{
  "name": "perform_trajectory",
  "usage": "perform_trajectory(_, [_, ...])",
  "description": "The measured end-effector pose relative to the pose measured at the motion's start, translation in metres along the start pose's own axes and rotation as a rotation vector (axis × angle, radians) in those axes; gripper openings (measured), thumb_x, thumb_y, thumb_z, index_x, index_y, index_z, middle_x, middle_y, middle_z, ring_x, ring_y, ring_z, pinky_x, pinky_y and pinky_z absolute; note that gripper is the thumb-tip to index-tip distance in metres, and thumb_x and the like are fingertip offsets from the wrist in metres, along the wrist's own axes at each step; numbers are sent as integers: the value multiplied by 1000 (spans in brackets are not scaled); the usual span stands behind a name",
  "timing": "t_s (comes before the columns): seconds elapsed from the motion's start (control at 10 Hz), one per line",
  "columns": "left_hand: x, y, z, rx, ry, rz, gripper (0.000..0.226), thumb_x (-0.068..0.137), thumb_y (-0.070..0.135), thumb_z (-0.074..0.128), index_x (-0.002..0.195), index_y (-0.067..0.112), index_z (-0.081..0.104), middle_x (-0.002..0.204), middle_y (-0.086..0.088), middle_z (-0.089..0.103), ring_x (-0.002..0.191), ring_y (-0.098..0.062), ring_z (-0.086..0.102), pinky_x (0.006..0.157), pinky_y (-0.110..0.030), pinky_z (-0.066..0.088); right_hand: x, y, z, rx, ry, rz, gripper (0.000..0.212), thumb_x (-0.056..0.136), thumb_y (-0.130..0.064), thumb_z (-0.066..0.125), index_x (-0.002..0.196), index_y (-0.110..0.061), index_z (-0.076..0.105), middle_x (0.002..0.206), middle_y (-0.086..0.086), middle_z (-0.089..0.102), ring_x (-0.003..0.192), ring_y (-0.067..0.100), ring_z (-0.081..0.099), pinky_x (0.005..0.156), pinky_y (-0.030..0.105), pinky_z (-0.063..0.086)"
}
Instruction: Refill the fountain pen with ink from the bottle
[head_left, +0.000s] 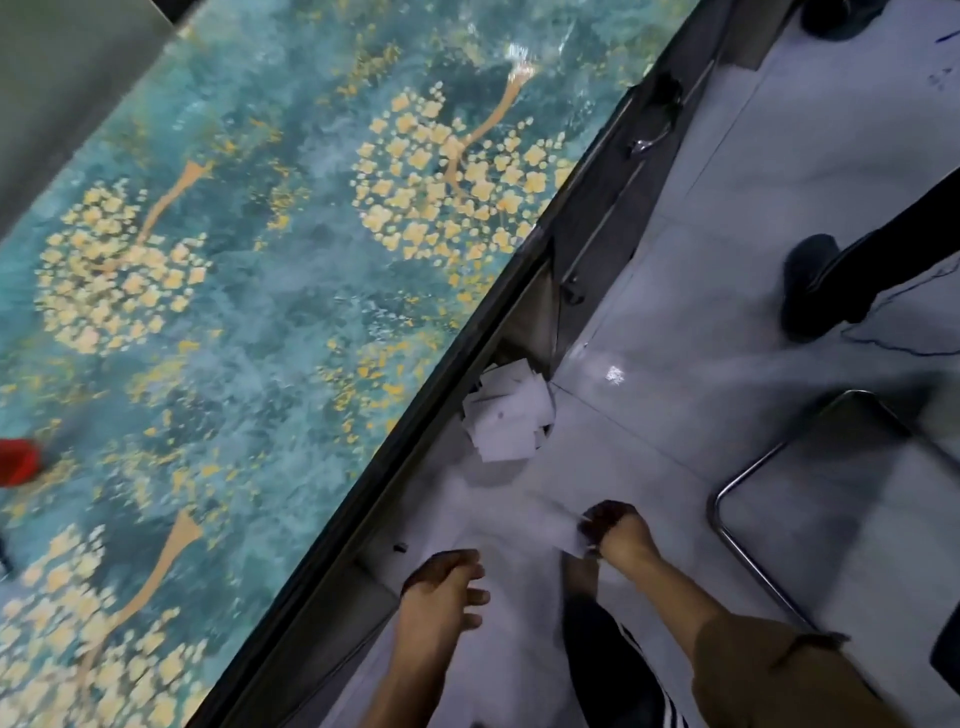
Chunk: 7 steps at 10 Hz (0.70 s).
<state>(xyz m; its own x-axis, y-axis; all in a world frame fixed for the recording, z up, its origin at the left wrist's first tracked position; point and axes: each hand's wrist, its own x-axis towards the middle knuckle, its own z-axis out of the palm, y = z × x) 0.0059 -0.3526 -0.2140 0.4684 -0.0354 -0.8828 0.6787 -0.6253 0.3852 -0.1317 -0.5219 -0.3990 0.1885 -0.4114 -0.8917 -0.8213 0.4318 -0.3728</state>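
At far left, a red object (18, 461) sits on the teal flowered table (234, 270) — too blurred to identify. Below the table edge, the left hand (441, 592) hangs with fingers relaxed, holding nothing. Right of it, the right hand (615, 530) pinches white paper (563, 535) — pen and bottle can't be made out.

The table (234, 291) fills the left; the floor (727, 312) lies to its right. A pile of papers (511, 415) sits on the floor just beside the table's edge. Nearer, the left hand (441, 592) hangs by that edge, the right hand (615, 530) to its right. A stool (831, 499) stands right of the hands, a shoe (810, 286) beyond it.
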Motion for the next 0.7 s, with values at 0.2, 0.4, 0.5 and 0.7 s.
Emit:
perform_trajectory(0.2, [105,-3,9,38,12,45,17,100,9,53,110,2,65,91,-10,67,74,-27,64,58,-29,47,103,-46,42,-247,60,-272,16,83,-15,62,67,-18,58,84,16,75,82,33,73,77,36,58])
perform_trajectory(0.4, [145,-13,1,29,91,64,10,99,12,56,99,8,65,91,-11,69,75,-28,65,58,-32,48,162,-74,73,-176,130,-349,22,80,-9,68,101,-7,67,102,7,71,97,23,66,83,26,46])
perform_trajectory(0.5, [143,-25,-8,65,134,77,9,97,16,60,98,11,67,91,-9,71,73,-28,68,60,-35,53,160,-61,76,-211,171,-363,36,80,-6,70,116,-3,63,117,18,67,110,33,63,90,30,45])
perform_trajectory(0.7, [84,-43,-19,-56,131,64,5,95,13,63,92,10,65,88,-13,65,56,-20,58,44,-23,42,93,-20,73,-213,91,-452,27,83,-9,73,108,0,69,111,19,70,105,33,66,90,27,45])
